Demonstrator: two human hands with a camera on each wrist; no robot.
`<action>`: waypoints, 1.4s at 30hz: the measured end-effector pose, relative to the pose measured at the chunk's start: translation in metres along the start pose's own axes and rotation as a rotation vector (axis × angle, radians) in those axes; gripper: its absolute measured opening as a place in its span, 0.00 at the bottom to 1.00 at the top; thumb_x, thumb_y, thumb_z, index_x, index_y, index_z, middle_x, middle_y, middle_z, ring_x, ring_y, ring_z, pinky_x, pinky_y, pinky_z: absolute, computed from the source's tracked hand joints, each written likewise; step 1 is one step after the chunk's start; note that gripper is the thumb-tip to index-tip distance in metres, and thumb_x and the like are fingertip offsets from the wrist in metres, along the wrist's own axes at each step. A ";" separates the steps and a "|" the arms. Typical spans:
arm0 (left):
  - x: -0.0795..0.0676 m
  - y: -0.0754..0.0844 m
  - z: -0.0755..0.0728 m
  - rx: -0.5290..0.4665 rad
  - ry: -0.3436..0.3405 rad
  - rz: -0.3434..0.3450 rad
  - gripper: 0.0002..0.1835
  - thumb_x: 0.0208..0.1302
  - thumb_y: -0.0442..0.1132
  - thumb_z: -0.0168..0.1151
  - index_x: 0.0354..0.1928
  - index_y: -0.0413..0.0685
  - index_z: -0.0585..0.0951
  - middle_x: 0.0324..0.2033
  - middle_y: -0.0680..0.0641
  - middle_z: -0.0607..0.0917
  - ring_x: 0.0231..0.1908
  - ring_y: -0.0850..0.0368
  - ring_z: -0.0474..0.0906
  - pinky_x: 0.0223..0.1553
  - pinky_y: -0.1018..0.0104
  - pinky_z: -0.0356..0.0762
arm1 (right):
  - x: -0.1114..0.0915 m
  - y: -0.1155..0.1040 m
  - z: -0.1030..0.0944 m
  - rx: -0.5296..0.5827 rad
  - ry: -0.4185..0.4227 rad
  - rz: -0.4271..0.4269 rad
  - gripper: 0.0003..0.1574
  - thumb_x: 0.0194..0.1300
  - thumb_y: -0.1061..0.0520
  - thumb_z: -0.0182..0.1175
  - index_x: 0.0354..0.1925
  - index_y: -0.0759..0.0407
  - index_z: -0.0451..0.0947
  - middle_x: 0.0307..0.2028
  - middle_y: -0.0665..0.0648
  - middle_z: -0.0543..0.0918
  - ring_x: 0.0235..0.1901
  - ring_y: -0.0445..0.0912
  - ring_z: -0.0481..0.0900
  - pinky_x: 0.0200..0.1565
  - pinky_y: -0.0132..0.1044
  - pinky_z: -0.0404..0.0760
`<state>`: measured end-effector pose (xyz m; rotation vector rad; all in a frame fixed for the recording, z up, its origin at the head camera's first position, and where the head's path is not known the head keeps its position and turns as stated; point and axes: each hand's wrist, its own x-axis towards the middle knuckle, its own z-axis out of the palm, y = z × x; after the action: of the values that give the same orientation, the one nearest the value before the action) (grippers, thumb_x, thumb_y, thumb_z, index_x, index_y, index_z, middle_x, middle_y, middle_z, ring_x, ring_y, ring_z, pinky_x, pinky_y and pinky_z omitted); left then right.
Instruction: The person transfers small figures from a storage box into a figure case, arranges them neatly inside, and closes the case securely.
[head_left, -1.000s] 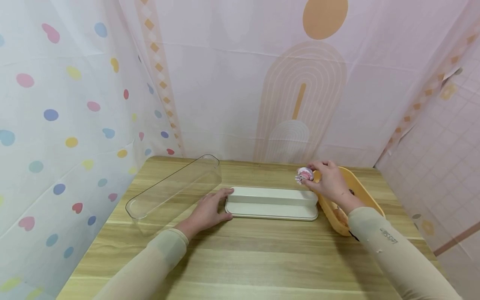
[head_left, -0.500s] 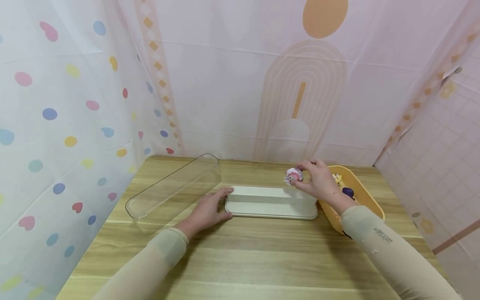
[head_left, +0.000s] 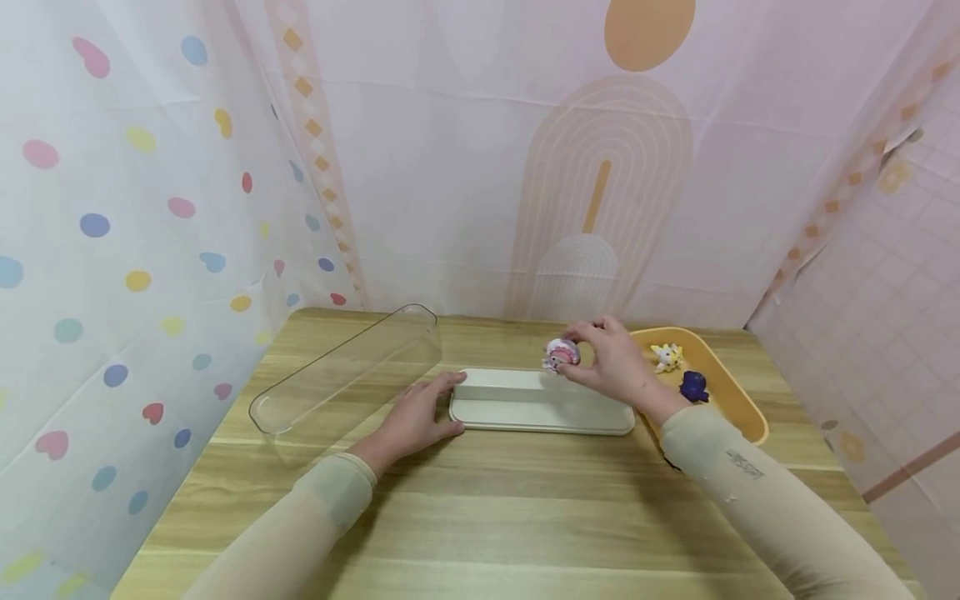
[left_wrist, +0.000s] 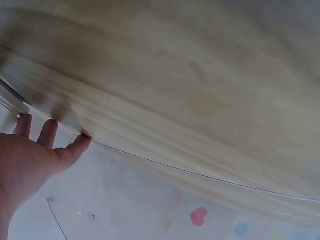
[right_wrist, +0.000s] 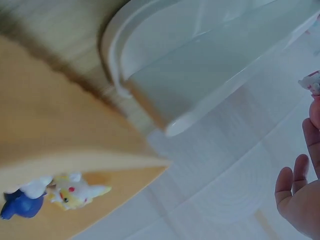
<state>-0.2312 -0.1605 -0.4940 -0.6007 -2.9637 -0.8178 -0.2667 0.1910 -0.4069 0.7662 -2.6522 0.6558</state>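
A white display base (head_left: 540,415) with a raised step along its back lies on the table. My left hand (head_left: 412,421) grips its left end, thumb at the front corner and fingers at the back one. Over the raised step, my right hand (head_left: 611,362) pinches a small toy figurine (head_left: 561,354) in pink, white and lilac between thumb and fingertips. In the right wrist view, the base (right_wrist: 200,75) shows its rounded end, and part of the figurine (right_wrist: 315,107) shows at the right edge, above my fingers.
A yellow basket (head_left: 738,408) at the right holds a white and yellow figurine (head_left: 666,357) and a dark blue one (head_left: 693,387). To the left stands a long clear plastic cover (head_left: 348,375), open side up. Curtains (head_left: 450,208) hang behind the wooden table (head_left: 525,517).
My right hand has carried the figurine leftward from above the basket to over the base. More of the basket's contents now show. My left hand has stayed at the base's end.
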 end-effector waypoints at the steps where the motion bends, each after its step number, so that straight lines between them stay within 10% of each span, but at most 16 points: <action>1: 0.000 0.000 0.000 0.002 0.001 -0.001 0.46 0.63 0.48 0.80 0.79 0.56 0.68 0.73 0.45 0.79 0.70 0.33 0.76 0.77 0.32 0.63 | 0.001 -0.003 0.001 0.007 -0.008 -0.004 0.28 0.58 0.48 0.81 0.54 0.55 0.85 0.48 0.59 0.90 0.52 0.57 0.78 0.51 0.56 0.81; 42: -0.006 -0.002 -0.004 0.012 0.001 -0.003 0.45 0.61 0.48 0.81 0.78 0.56 0.69 0.72 0.46 0.81 0.70 0.34 0.77 0.76 0.30 0.63 | 0.022 -0.079 0.096 -0.086 -0.147 -0.269 0.24 0.61 0.43 0.79 0.53 0.45 0.84 0.47 0.50 0.90 0.56 0.52 0.78 0.62 0.50 0.78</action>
<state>-0.2269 -0.1663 -0.4922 -0.5954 -2.9675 -0.8002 -0.2548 0.0737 -0.4525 1.1593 -2.6158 0.4258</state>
